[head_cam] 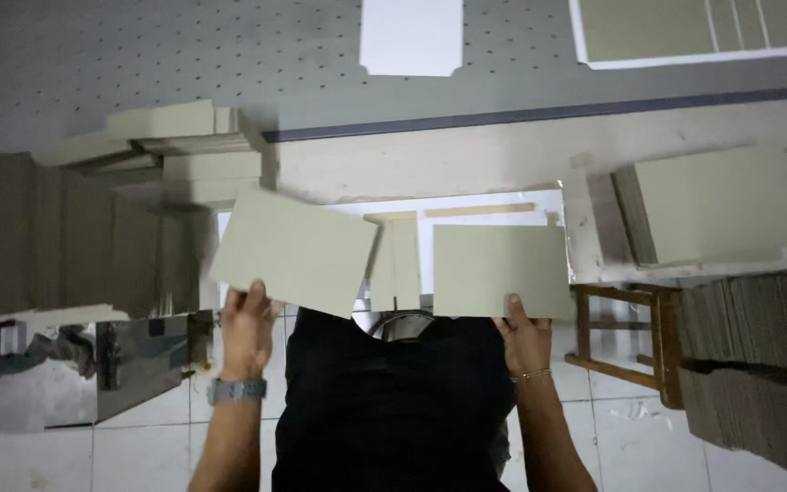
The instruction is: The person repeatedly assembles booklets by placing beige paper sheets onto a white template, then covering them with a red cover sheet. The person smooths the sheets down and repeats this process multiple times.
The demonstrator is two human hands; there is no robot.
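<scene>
My left hand [246, 326] grips the near edge of a pale grey-green cardboard rectangle [295, 250], held tilted in the air. My right hand [523, 335] holds a second, matching cardboard rectangle [501, 270] by its near edge, level and square to me. Between the two pieces, narrow cardboard strips [395, 261] lie on a white surface at the edge of the worktable [466, 155]. A watch sits on my left wrist and a thin bracelet on my right.
A stack of the same boards [720, 204] rests at the right on the table. Loose piled boards [184, 146] lie at the left. A wooden stool [630, 335] stands right of me, beside tall stacks of board [767, 364]. A white sheet [410, 36] lies farther back.
</scene>
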